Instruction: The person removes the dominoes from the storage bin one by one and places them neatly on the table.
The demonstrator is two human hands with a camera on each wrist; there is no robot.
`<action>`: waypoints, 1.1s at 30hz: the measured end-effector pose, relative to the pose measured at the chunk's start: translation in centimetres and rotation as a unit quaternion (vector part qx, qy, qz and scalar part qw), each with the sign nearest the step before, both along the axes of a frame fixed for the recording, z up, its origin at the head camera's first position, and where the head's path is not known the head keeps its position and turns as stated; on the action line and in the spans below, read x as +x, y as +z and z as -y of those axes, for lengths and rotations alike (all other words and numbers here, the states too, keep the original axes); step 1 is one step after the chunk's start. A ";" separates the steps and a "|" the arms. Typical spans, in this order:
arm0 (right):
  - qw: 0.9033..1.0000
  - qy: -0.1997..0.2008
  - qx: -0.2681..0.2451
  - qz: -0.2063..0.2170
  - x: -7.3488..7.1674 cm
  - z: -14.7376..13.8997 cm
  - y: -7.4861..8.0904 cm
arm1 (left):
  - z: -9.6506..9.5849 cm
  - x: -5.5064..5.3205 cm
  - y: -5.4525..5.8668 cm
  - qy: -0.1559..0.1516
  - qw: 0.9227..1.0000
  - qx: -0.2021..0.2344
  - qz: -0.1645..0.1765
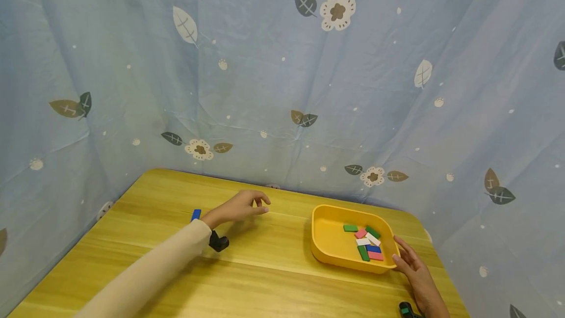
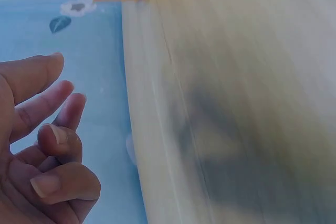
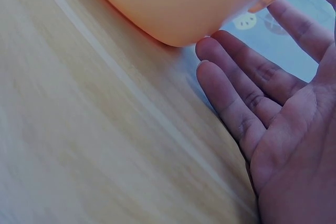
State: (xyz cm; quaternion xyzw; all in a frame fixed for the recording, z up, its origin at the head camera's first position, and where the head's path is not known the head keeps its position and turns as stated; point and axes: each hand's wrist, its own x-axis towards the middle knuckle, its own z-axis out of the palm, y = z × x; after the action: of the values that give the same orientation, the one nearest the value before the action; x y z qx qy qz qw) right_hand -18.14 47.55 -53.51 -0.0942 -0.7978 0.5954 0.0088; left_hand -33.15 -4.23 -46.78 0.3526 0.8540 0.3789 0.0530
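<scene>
In the head view, my left hand (image 1: 244, 205) hovers over the table, holding nothing, its fingers loosely bent. The left wrist view shows the same hand (image 2: 50, 145) with nothing between thumb and fingers. A small blue block (image 1: 196, 215) lies behind the left wrist, partly covered by the arm. My right hand (image 1: 417, 278) touches the right corner of a yellow plastic bin (image 1: 340, 260), thumb and forefinger at its rim. Seen from the right wrist, the other fingers (image 3: 223, 85) stretch out nearly straight beside the bin's wall (image 3: 173, 9). Inside lie several small blocks: green (image 1: 350, 228), white (image 1: 363, 242), pink (image 1: 375, 256) and blue.
A wood-grain table (image 1: 273, 288) carries everything. Behind it and on both sides hangs a blue curtain (image 1: 265, 82) printed with leaves and flowers. A black device (image 1: 218, 242) sits at the left wrist, and another (image 1: 407, 309) at the right wrist.
</scene>
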 end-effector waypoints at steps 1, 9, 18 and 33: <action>1.000 0.000 0.000 -0.001 0.0 0.0 0.0 | -0.6 0.0 0.1 -0.006 1.000 0.003 0.001; 1.000 0.007 -0.002 0.006 0.1 -0.1 0.1 | -4.9 0.3 0.8 -0.038 0.999 0.004 -0.011; 1.000 0.018 -0.001 -0.007 0.0 -0.2 0.0 | -9.4 0.4 1.6 -0.074 0.997 0.027 -0.007; 1.000 -0.002 0.005 0.000 0.1 0.2 0.1 | -16.5 2.0 1.7 -0.105 0.993 0.050 0.008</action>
State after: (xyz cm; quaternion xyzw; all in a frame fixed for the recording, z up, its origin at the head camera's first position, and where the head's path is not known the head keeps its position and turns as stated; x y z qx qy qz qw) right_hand -18.08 47.33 -53.37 -0.0959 -0.8004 0.5916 0.0111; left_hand -31.12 12.31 -45.04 0.4398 0.7916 0.4163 0.0816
